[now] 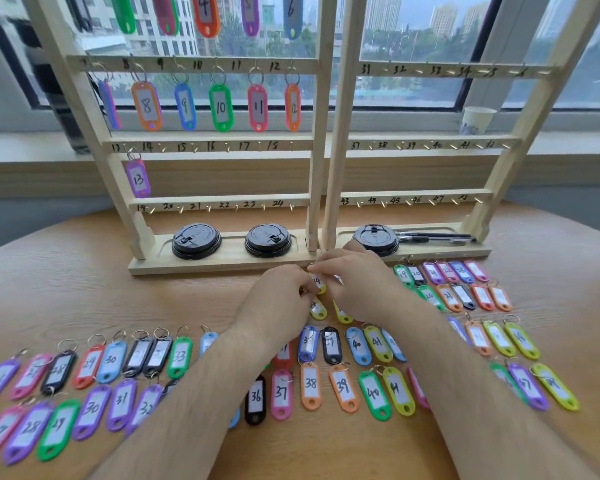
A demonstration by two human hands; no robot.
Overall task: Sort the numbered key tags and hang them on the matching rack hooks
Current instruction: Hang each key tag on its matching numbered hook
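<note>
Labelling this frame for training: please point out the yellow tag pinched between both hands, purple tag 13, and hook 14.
yellow tag (318, 283), head view, on its white label.
purple tag 13 (138, 179), head view, on the written number.
hook 14 (163, 148), head view, on the bare brass hook.

Bare round wooden table (84, 299) lies open at the left, between the base of the pale wooden rack (219, 142) and the rows of coloured plastic key tags (310, 384) crowding the near side and right. Black plastic cup lids (196, 241) sit in the base trays. Brass hooks 14 to 18 (226, 147) stand free beside the hanging purple tag 13 (138, 178).
</note>
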